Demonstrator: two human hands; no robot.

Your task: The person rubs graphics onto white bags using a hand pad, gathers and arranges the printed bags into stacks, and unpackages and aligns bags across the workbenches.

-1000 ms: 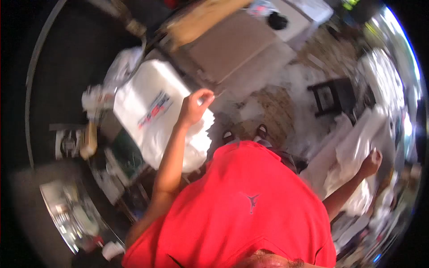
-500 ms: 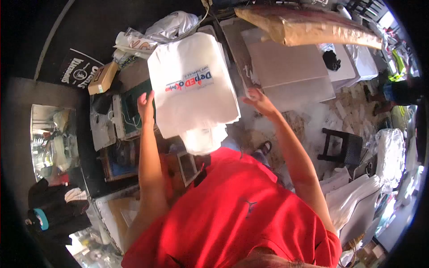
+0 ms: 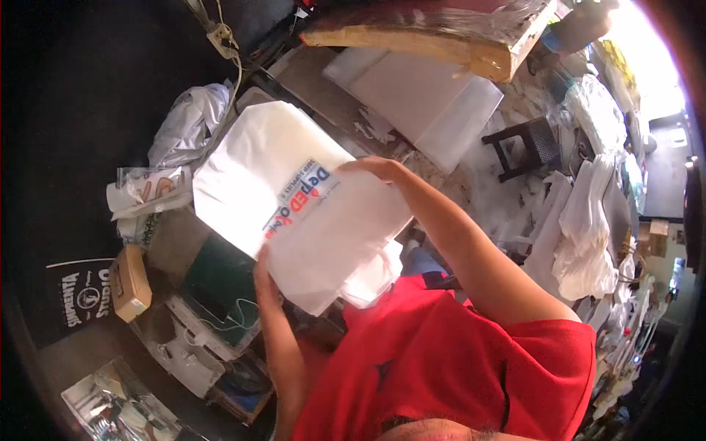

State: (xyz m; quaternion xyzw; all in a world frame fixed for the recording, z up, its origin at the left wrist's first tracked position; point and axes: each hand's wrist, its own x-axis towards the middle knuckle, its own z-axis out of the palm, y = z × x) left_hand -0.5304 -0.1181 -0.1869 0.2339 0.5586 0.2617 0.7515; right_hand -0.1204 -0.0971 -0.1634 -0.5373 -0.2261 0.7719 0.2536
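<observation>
A stack of white printed bags (image 3: 294, 206) with blue and red lettering lies in front of me, its near end bunched close to my red shirt. My left hand (image 3: 266, 264) rests against the stack's left edge, its fingers partly hidden along the side. On the opposite edge, my right hand (image 3: 375, 169) touches the stack beside the lettering, with its fingers stretched over the top sheet. Both hands touch the stack from opposite sides.
A silvery plastic bundle (image 3: 193, 121) and a cardboard box (image 3: 132, 283) are at the left. Beyond the stack is a long wrapped board (image 3: 441, 48). A black stool (image 3: 523, 149) stands on the littered floor; white bags (image 3: 586, 235) hang or lie at the right.
Both hands have come in from beside the stack and now touch its edges. The view has turned, so the stack appears tilted and further left.
</observation>
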